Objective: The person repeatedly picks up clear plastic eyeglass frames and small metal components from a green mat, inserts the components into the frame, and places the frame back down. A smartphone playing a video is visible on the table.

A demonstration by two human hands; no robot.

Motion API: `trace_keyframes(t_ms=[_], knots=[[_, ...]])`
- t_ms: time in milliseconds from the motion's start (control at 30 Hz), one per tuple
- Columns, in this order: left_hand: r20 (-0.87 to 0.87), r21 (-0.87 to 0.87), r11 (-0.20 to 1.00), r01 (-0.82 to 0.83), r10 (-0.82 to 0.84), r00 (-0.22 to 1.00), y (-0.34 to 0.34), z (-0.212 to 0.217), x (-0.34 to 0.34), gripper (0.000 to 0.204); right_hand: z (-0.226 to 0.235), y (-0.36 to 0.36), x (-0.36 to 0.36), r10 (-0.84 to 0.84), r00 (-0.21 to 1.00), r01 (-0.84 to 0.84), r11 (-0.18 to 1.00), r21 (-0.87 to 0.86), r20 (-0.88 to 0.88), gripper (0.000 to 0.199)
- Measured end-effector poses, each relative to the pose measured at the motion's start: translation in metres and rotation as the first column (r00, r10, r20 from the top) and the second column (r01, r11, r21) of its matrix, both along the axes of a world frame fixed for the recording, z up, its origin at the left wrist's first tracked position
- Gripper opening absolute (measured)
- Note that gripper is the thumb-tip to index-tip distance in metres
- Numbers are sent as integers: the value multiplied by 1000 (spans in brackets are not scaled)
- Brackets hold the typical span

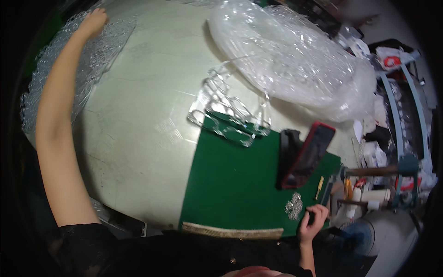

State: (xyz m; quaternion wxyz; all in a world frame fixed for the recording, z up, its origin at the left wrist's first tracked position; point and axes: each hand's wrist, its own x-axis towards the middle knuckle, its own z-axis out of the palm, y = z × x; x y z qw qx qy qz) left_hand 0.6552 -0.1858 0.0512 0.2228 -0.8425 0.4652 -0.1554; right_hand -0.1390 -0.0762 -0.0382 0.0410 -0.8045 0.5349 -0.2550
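At the far left, the left hand [94, 22] is at a broad pile of clear, shiny pieces [110, 51], its arm stretched across the pile. Its fingers are curled in; I cannot tell whether they grip anything. The pale tabletop [143, 92] spreads to the right of the pile. Farther right, a tangle of clear, shiny loops [226, 108] lies partly on the tabletop and partly over the far left corner of a green mat [230, 184]. A pale, narrow strip [230, 230] runs along the mat's near edge. Beyond the mat, a large clear plastic bag [295, 60] bulges with glinting contents. On the mat's right side, a red-edged phone [314, 154] leans beside a black stand [289, 143]. Nearer lies a small silvery heap [294, 206], with a slim yellow tool [319, 188] to its right. Just beside the heap, at the mat's near right corner, is the right hand [314, 221], fingers bent; whether they hold something I cannot tell.
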Motion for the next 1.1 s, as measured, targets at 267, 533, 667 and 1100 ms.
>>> trace_keyframes(t_ms=[267, 533, 667, 1100], knots=[[-571, -311, 457, 833, -791, 221, 8, -10, -353, 108, -2, 0, -14, 87, 982, -72, 993, -91, 169, 14], [-754, 0, 680, 733, -481, 447, 44, -15, -391, 59, -2, 4, -26, 195, 927, -156, 977, -144, 319, 16], [-745, -24, 717, 696, -477, 466, 7, 26, -409, 55, -3, 3, -34, 228, 910, -183, 970, -158, 346, 17], [-285, -269, 609, 746, -791, 542, -254, -43, -526, 74, 0, -4, -37, 238, 875, -221, 971, -89, 421, 20]])
